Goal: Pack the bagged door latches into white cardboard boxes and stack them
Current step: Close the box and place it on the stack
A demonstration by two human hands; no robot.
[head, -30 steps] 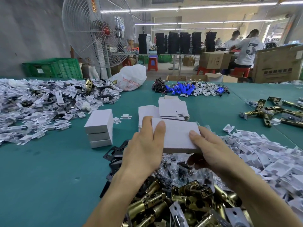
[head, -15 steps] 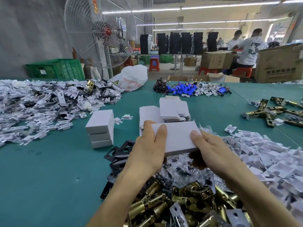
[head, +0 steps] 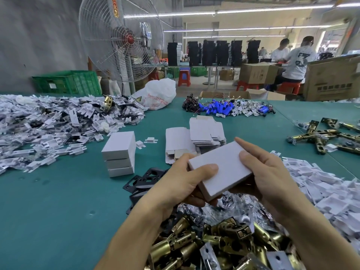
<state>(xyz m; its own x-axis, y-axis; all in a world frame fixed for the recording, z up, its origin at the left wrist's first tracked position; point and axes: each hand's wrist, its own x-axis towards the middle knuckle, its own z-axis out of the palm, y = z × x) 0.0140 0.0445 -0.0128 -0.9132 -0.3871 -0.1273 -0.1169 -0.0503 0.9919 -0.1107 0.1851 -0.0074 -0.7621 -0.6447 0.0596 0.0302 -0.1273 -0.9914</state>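
Observation:
A closed white cardboard box (head: 224, 166) is held above the table between both hands, tilted with its near end lower. My left hand (head: 183, 186) grips its left end, thumb on top. My right hand (head: 268, 174) grips its right end, thumb on the top face. A stack of three closed white boxes (head: 119, 153) stands to the left on the green table (head: 58, 211). Flat unfolded box blanks (head: 204, 133) lie behind the held box. Bagged brass door latches (head: 214, 242) are heaped in front of me, under my wrists.
White plastic inserts are piled at the left (head: 48, 121) and right (head: 327, 188). Black plates (head: 142, 182) lie by my left hand. Loose brass latches (head: 321, 135) lie far right, blue parts (head: 220, 108) and a white bag (head: 157, 94) at the back. A fan (head: 120, 39) stands behind.
The box has been turned and tilted, its near end dropping toward me. My left thumb has moved from the far edge onto the top face near the left end.

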